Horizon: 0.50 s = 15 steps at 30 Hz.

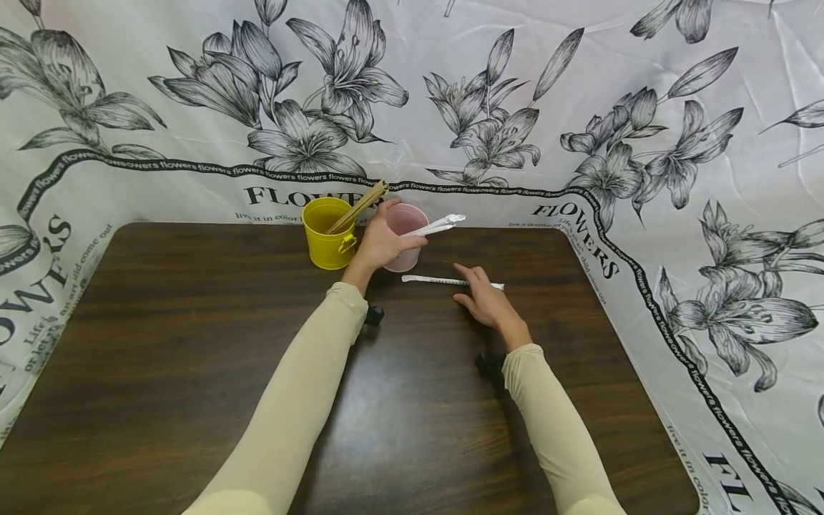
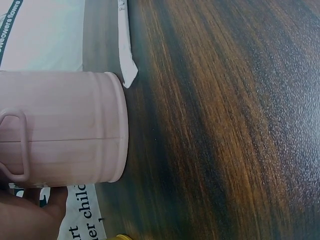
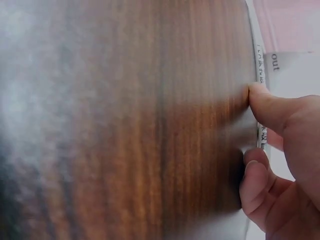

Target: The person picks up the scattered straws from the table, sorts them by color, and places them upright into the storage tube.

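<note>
My left hand [image 1: 381,243] holds the side of a small pink bucket [image 1: 404,261], its thumb reaching across the front near the rim. White paper-wrapped straws [image 1: 440,224] lean out of this bucket to the right. In the left wrist view the pink bucket [image 2: 65,127] appears sideways, with fingers [image 2: 35,212] against it. A single paper-wrapped straw [image 1: 431,280] lies on the table in front of the bucket. My right hand [image 1: 487,297] is over its right end, fingers spread. In the right wrist view, thumb and fingers are close around the straw [image 3: 260,65]; firm contact is unclear.
A yellow bucket [image 1: 322,250] with light brown sticks [image 1: 360,206] in it stands just left of the pink one. Both are at the back edge of the dark wooden table [image 1: 193,343]. Behind hangs a white flower-printed cloth [image 1: 412,143].
</note>
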Motion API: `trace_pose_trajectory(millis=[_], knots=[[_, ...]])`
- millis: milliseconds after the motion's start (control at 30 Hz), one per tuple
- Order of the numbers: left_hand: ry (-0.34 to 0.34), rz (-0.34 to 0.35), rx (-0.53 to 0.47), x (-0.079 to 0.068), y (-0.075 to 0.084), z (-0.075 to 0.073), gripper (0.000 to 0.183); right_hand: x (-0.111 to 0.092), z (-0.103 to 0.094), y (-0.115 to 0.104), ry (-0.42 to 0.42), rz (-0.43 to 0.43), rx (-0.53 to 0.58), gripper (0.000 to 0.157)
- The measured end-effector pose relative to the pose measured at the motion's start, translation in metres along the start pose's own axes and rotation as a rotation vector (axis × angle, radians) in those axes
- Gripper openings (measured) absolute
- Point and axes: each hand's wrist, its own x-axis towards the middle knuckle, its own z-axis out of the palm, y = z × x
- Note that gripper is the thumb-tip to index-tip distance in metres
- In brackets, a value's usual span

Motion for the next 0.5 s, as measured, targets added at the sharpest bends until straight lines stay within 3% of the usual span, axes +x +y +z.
trace_pose_trajectory(millis=[333,500], knots=[[-0.005,-0.001,-0.014,-0.001,0.0,0.001,0.104,-0.005,0.006,-0.006,0.016,-0.027,-0.04,0.031],[-0.005,-0.001,-0.01,-0.001,0.0,0.0,0.105,-0.007,0.011,-0.011,0.032,-0.127,-0.063,0.018]])
